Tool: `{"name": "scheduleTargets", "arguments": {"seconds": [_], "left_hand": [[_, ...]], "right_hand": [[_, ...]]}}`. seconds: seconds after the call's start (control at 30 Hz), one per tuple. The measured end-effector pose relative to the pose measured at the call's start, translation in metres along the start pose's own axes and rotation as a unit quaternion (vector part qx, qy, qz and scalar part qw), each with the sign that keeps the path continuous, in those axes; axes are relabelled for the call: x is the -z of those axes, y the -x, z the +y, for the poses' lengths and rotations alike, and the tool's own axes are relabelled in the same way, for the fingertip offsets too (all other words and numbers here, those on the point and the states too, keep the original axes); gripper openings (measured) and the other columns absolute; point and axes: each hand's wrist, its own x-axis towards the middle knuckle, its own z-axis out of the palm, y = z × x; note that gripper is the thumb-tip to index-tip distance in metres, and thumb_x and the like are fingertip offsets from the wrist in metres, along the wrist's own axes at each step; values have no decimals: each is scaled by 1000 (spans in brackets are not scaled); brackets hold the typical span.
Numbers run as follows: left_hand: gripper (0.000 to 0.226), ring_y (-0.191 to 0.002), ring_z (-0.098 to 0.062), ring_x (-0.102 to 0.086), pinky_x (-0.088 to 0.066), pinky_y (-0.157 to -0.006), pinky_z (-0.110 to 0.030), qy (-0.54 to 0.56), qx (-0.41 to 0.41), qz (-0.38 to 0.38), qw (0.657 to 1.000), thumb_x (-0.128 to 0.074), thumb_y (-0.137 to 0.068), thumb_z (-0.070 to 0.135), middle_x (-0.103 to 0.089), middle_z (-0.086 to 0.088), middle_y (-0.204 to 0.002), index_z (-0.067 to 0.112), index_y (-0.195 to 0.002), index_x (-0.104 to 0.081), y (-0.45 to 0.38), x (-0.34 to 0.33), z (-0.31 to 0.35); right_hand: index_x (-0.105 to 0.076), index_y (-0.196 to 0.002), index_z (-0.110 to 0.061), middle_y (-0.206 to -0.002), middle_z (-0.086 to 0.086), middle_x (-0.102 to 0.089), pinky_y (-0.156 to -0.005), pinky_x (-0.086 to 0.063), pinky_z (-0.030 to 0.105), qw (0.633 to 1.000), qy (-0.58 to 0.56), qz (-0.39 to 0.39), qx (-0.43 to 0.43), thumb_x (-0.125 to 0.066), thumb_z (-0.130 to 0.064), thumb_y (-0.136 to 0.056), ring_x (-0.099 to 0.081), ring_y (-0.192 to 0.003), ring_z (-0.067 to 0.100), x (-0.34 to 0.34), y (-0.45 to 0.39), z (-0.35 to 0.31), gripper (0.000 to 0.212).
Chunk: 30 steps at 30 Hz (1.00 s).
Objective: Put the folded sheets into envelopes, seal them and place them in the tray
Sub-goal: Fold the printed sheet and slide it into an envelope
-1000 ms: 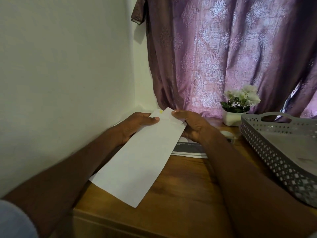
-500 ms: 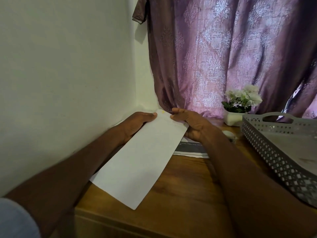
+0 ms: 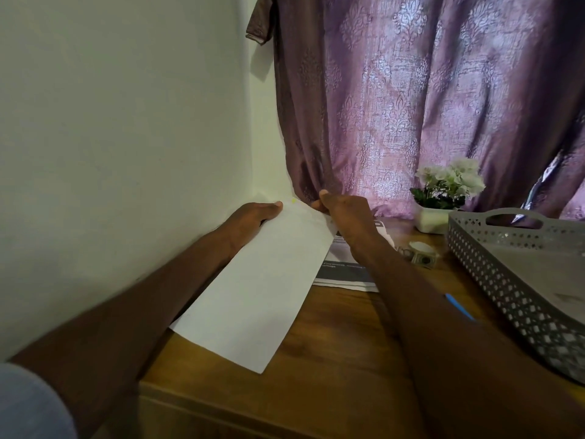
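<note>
Purple curtain [image 3: 411, 106] hangs behind a wooden counter [image 3: 342, 337]. Both hands pinch the far end of a white envelope [image 3: 259, 286]: left hand [image 3: 250, 218] at its left corner, right hand [image 3: 343, 213] with fingers curled at its right. Grey tray [image 3: 506, 280] sits to the right.

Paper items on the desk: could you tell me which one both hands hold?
The plain white envelope, held at its far end; the printed grey-banded paper lies flat beneath.

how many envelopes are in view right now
1: the white envelope, gripped at its far end by the left hand and right hand. Others may hide beneath it.
</note>
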Motion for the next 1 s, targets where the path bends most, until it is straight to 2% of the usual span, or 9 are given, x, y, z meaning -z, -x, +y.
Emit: {"name": "scheduleTargets", "arguments": {"seconds": [0.1,0.2,0.3,0.5,0.63,0.73,0.87,0.93,1.0], "left_hand": [[30,-95,-23,-74,-53,-100,-37,5,-5,-4,1000,-57,-105,34,-78,-9,-105,12,-103,-77,1,-2,2],[30,-100,-25,-73,-53,-103,-38,-3,-7,-1,1000,-57,-104,35,-78,-9,-107,13,-102,-77,1,-1,1],[30,-102,-26,-74,-53,-104,-40,-2,-8,-4,1000,-59,-103,36,-79,-9,-107,13,-100,-78,0,-1,0],[31,-82,-18,-77,-60,-72,-26,52,13,-49,997,-55,-106,31,-80,-7,-96,7,-111,-74,12,-9,3],[31,-82,-19,-77,-61,-68,-24,63,13,-55,996,-56,-105,29,-80,-8,-98,5,-115,-72,15,-12,2],[30,-83,-18,-77,-61,-72,-26,67,16,-49,996,-58,-104,30,-80,-7,-97,6,-114,-73,14,-11,1],[34,-95,-24,-75,-58,-89,-36,69,20,-43,997,-60,-103,34,-79,-11,-107,7,-117,-73,11,-11,-1],[35,-101,-27,-74,-57,-96,-40,63,15,-40,997,-60,-103,34,-78,-12,-111,7,-119,-73,9,-10,-1],[37,-106,-30,-73,-55,-102,-43,42,3,-37,998,-60,-103,35,-77,-14,-114,5,-121,-73,7,-9,-2]], "right_hand": [[-79,-77,-23,-87,-2,-78,-90,-54,37,1000,10,-4,10,-60,-38,-100,-71,-88,20,0,0,1,34],[-81,-80,-20,-89,1,-78,-86,-53,35,1000,22,-11,5,-59,-44,-100,-69,-86,19,-1,3,-1,39],[-80,-73,-22,-89,1,-78,-93,-53,39,999,36,-14,-4,-55,-52,-100,-69,-89,21,-1,5,-4,47],[-78,-67,-22,-88,2,-77,-99,-49,42,998,59,-10,0,-46,-65,-98,-68,-92,23,-1,7,-10,62],[-78,-71,-18,-86,3,-75,-95,-49,39,997,71,0,5,-42,-68,-99,-68,-89,22,-1,8,-12,67],[-78,-85,-8,-82,3,-73,-88,-47,34,996,84,-1,8,-41,-65,-100,-65,-80,17,0,10,-12,70],[-73,-105,-9,-105,9,-74,-100,-49,43,994,111,6,-13,-46,-73,-93,-67,-101,28,2,3,-9,70],[-69,-119,-9,-116,9,-72,-100,-51,44,995,100,-5,-22,-61,-71,-87,-66,-108,29,3,2,-10,70],[-63,-129,-7,-120,7,-69,-84,-57,35,994,84,-47,-42,-79,-57,-80,-67,-104,24,5,4,-13,72]]}}
